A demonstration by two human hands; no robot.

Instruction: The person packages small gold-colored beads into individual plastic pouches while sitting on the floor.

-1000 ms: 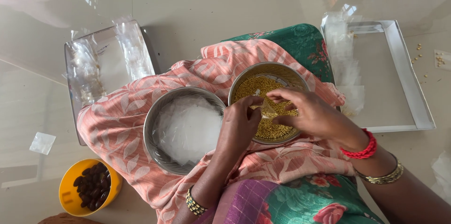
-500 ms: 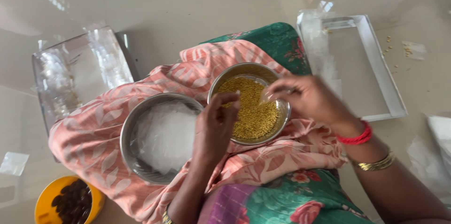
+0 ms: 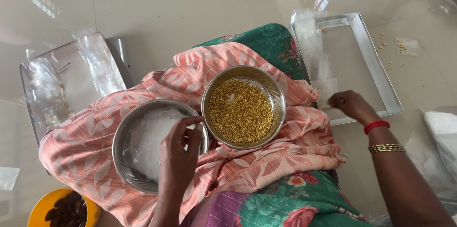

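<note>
Left hand (image 3: 178, 148) pinched a clear packet over the left bowl (image 3: 124, 160); right hand (image 3: 350, 105), fingers curled together, touched a packet in the tray (image 3: 381, 79) to its right.

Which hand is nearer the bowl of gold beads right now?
Left. The left hand rests on the neighbouring steel bowl, beside the bowl of gold beads; the right hand is off at the tray.

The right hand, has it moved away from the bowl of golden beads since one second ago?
Yes. The right hand left the bowl of golden beads and went out to the person's right; it now rests at the near edge of the metal tray.
</note>
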